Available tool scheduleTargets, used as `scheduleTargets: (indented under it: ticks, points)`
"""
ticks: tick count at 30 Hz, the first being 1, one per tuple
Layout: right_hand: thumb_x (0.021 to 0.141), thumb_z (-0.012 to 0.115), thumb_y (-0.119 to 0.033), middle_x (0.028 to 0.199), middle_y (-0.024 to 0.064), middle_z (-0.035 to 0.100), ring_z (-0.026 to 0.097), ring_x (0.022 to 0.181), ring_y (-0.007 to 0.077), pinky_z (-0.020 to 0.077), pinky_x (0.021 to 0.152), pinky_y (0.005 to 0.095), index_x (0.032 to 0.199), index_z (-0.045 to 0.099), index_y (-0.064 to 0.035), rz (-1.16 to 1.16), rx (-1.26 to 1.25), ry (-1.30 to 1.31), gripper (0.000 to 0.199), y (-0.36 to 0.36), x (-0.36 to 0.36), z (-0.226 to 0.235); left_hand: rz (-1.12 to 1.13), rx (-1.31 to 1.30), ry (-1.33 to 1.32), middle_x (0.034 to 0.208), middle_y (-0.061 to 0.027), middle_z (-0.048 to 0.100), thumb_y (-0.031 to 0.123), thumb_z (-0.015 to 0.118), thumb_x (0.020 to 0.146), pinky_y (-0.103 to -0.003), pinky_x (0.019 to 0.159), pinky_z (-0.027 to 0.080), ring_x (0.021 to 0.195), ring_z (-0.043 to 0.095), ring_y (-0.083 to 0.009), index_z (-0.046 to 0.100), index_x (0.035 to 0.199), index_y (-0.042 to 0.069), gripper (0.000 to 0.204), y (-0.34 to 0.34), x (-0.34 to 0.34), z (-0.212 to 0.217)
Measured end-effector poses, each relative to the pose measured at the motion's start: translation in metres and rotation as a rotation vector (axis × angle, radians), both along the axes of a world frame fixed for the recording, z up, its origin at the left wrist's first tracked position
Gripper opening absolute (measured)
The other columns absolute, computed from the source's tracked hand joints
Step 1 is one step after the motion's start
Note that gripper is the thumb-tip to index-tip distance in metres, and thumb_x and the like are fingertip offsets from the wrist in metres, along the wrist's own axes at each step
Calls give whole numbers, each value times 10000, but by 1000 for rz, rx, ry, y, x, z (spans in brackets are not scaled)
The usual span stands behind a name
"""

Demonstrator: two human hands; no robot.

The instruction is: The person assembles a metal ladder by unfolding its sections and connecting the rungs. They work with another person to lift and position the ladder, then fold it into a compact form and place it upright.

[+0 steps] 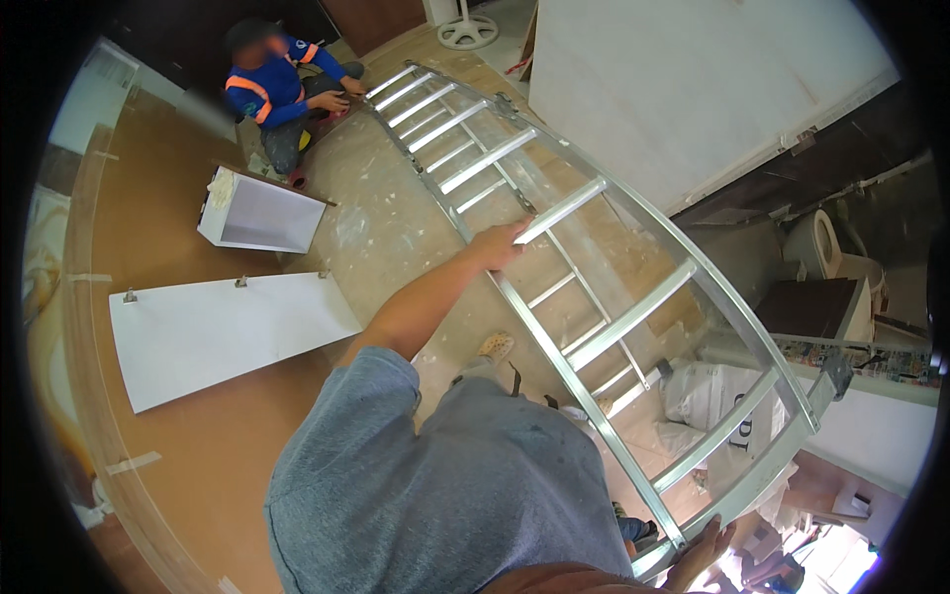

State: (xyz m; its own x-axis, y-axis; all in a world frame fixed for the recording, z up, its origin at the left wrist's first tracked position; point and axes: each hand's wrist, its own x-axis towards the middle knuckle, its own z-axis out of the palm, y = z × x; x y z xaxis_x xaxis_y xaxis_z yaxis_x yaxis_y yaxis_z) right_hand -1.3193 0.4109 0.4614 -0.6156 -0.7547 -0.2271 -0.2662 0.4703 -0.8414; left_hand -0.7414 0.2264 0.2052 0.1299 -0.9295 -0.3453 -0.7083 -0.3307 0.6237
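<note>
A long aluminium ladder [594, 287] with two layers of rungs stretches from the far upper left to the lower right, held off the floor. My left hand [502, 242] grips its near side rail by a rung, arm stretched out. At the bottom edge my right hand [705, 554] is closed on the ladder's near end. A person in a blue and orange shirt [272, 87] crouches at the far end, with one hand [348, 87] by the ladder's tip.
A long white panel [218, 332] with fittings lies on the brown floor covering at left, with a white open box [259, 213] behind it. A white wall board [693, 89] stands on the right. A toilet [826, 247], a white sack [714, 396] and a fan base [467, 32] are nearby.
</note>
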Motion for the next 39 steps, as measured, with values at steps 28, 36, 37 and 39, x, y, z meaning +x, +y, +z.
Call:
scheduleTargets:
  ticks: [28,36,37,39]
  points:
    - [991,535,-247,1107,105,553,507,953,168,418,834,307,1317,444,3,127,-1,97,421,3,-33,-34,61,87,-35,1130,-182,665,313,558,918,-448,857,510,1004,648,-368,253,1511,304,667,9,-15,7]
    - [989,539,-244,1111,115,567,524,957,184,431,835,315,1309,453,3,114,-18,138,413,2,-32,-36,52,75,-42,1141,-175,664,307,566,908,-444,863,508,1007,648,-362,232,1517,315,695,9,-14,6]
    - [989,540,-242,1113,117,569,525,961,186,431,840,318,1312,451,3,118,-10,139,415,1,-33,-36,52,71,-43,1143,-174,663,306,567,907,-444,864,508,1008,647,-362,228,1518,317,699,9,-14,6]
    - [989,541,-238,1115,118,568,526,966,188,433,845,323,1313,451,2,124,-3,139,413,2,-33,-36,50,67,-43,1145,-173,662,303,568,907,-442,863,508,1009,647,-363,226,1519,318,701,9,-15,6]
